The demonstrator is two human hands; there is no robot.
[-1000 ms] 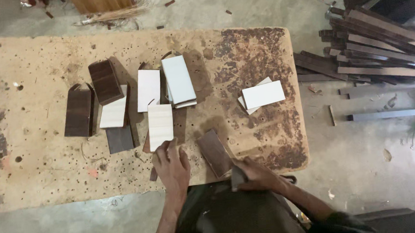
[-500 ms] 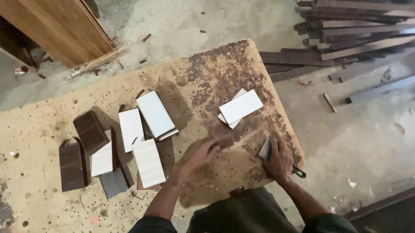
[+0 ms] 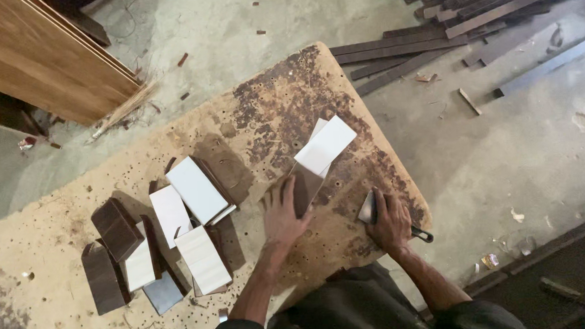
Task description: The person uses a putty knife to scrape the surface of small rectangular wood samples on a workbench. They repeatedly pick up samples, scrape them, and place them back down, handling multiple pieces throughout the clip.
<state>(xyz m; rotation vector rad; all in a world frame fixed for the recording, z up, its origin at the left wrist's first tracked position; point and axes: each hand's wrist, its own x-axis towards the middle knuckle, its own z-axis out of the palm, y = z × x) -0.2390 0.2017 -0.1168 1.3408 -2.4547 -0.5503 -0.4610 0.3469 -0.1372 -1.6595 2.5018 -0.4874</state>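
My left hand lies flat on the worn workbench with its fingers spread, the fingertips pressing a dark brown wooden piece. That piece sits against a small stack of white-faced panels. My right hand is closed around a flat metal scraper with a dark handle, its blade resting on the bench near the right edge.
Several white and dark brown panel pieces lie grouped on the bench's left half. Long dark wood strips are piled on the concrete floor at the upper right. A large wooden board leans at the upper left.
The view has swung, so the bench now runs diagonally. My left hand has pushed the dark piece up against the white stack. My right hand stays near the bench edge with the scraper.
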